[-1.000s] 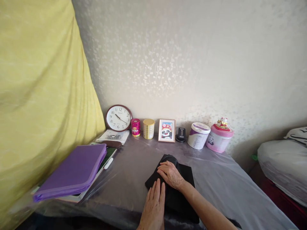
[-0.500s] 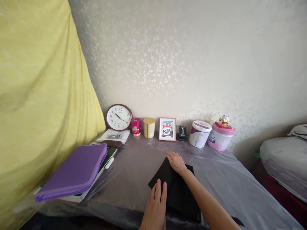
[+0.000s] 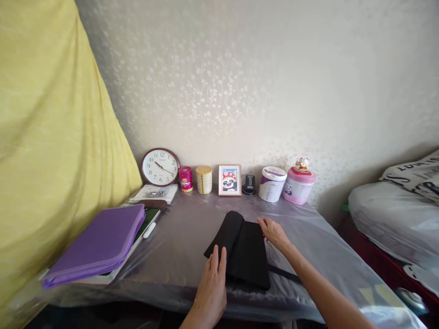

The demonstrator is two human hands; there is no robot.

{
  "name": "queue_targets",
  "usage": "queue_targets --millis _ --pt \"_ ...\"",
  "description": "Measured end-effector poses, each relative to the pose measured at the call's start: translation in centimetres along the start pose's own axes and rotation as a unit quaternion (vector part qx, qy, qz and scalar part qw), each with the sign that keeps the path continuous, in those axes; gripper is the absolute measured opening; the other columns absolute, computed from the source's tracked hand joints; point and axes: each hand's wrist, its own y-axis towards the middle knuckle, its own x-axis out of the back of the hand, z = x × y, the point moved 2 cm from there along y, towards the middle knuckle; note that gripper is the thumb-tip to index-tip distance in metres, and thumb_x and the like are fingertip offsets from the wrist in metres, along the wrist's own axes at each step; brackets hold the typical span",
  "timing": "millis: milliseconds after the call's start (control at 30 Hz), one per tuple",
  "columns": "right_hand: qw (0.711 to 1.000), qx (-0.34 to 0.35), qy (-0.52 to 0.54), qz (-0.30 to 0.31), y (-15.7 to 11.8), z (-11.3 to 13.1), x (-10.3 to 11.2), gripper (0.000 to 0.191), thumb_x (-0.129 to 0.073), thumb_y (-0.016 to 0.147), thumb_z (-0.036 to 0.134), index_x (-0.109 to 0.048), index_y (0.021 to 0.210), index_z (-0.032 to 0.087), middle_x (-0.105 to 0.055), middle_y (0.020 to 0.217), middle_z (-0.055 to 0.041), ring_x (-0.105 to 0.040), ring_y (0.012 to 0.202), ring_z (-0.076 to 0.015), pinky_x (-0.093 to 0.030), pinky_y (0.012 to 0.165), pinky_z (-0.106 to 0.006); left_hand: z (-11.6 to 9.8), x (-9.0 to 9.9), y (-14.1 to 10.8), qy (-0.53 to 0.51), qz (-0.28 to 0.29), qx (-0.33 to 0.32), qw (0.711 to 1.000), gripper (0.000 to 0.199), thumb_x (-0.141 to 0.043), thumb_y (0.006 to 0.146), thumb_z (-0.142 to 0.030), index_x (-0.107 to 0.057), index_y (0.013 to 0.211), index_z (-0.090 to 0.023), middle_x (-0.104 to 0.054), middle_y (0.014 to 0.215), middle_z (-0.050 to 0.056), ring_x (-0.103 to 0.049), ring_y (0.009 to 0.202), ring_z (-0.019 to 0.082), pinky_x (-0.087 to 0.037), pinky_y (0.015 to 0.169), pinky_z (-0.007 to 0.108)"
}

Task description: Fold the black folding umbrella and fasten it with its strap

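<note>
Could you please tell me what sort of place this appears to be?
Probably a room in a home, judging by the panda picture in a frame, the wall clock leaning by the patterned wall, and the yellow curtain.

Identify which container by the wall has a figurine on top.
The pink-lidded tub, rightmost of the four: a small figurine stands on its lid and on none of the others.

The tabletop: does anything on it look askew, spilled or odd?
The round clock stands on the table against the wall rather than hanging, which seems a little unusual. The purple folder lies askew on its pile, and the black fabric bulges unevenly. I see no spill.
</note>
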Motion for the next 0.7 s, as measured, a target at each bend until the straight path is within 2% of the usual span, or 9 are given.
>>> queue_targets --millis 100,200,300,433,600,700 --pt "0.994 -0.031 0.093 0.055 -1.3 -0.2 -0.2 0.039 -0.033 0.089 0.046 -0.059 0.08 0.017 -0.06 0.049 -0.0018 -0.062 0.047 -0.017 -0.046 0.054 -0.026 -0.1 0.0 0.0 0.007 -0.002 0.003 1.0 0.087 -0.033 0.062 0.006 -0.005 0.142 -0.014 -0.004 0.149 0.017 -0.025 0.132 0.031 -0.034 0.102 0.043" --pt "0.975 -0.08 0.187 0.095 -2.4 -0.2 -0.6 0.035 -0.042 0.085 0.049 -0.056 0.078 0.017 -0.06 0.048 -0.0017 -0.061 0.043 -0.0173 -0.045 0.041 -0.024 -0.1 0.0 0.0 0.012 -0.006 0.003 1.0 0.088 -0.032 0.062 0.005 0.0 0.142 -0.014 -0.004 0.149 0.016 -0.024 0.133 0.03 -0.033 0.103 0.042" --pt "0.957 -0.103 0.24 0.126 -3.3 -0.2 -1.1 0.033 -0.05 0.08 0.05 -0.055 0.078 0.017 -0.06 0.047 -0.0018 -0.062 0.043 -0.0184 -0.046 0.036 -0.024 -0.2 0.1 0.0 0.015 -0.012 -0.003 1.0 0.089 -0.031 0.063 0.005 0.009 0.141 -0.013 -0.005 0.149 0.016 -0.021 0.134 0.029 -0.031 0.105 0.044" --pt "0.939 -0.118 0.282 0.157 -4.1 -0.1 -1.5 0.033 -0.058 0.075 0.049 -0.055 0.081 0.016 -0.062 0.052 -0.0033 -0.062 0.045 -0.0193 -0.047 0.032 -0.024 -0.3 0.2 0.0 0.019 -0.008 -0.007 1.0 0.088 -0.031 0.064 0.004 0.011 0.14 -0.011 -0.005 0.148 0.016 -0.02 0.134 0.028 -0.03 0.105 0.043" --pt "0.951 -0.088 0.261 0.143 -4.6 0.2 -1.1 0.028 -0.064 0.069 0.042 -0.055 0.074 0.016 -0.062 0.065 -0.0057 -0.061 0.052 -0.0187 -0.047 0.03 -0.025 -0.5 0.5 0.0 0.026 0.009 0.011 1.0 0.088 -0.032 0.062 0.004 0.003 0.141 -0.009 -0.006 0.149 0.017 -0.023 0.133 0.029 -0.033 0.104 0.041" --pt "0.946 -0.077 0.263 0.174 -4.8 0.4 -1.1 0.022 -0.062 0.07 0.037 -0.054 0.074 0.017 -0.061 0.068 -0.0044 -0.06 0.054 -0.0181 -0.05 0.032 -0.027 -0.5 0.4 0.0 0.024 0.008 0.017 1.0 0.087 -0.034 0.062 0.003 -0.001 0.142 -0.008 -0.007 0.149 0.018 -0.024 0.133 0.029 -0.032 0.104 0.041"
